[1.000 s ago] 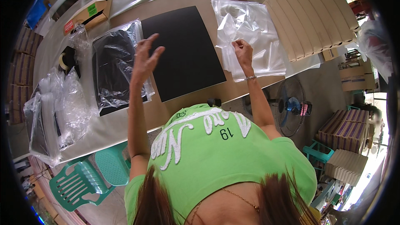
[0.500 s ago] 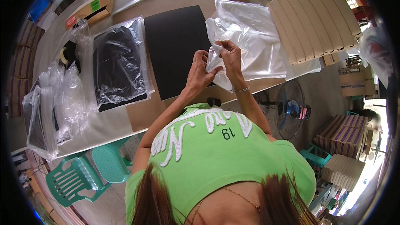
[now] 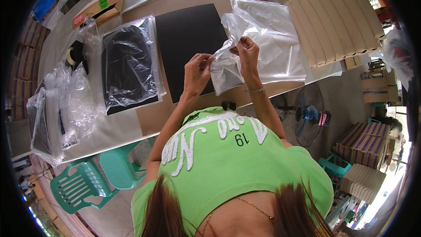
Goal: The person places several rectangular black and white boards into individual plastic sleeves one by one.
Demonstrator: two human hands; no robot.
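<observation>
Gripping an empty clear plastic bag (image 3: 228, 63), both hands (image 3: 221, 61) pinch its mouth.

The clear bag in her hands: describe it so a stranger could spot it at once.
Start at the long table and find the bare black sheet near its middle. Just right of it, the left hand and right hand hold up a clear plastic bag by its edge. Unlike the flat stack of clear bags behind it, this one is lifted and crumpled.

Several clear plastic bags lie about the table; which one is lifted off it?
The empty clear bag pinched between the left hand and right hand. The stack of bags behind it lies flat.
</observation>
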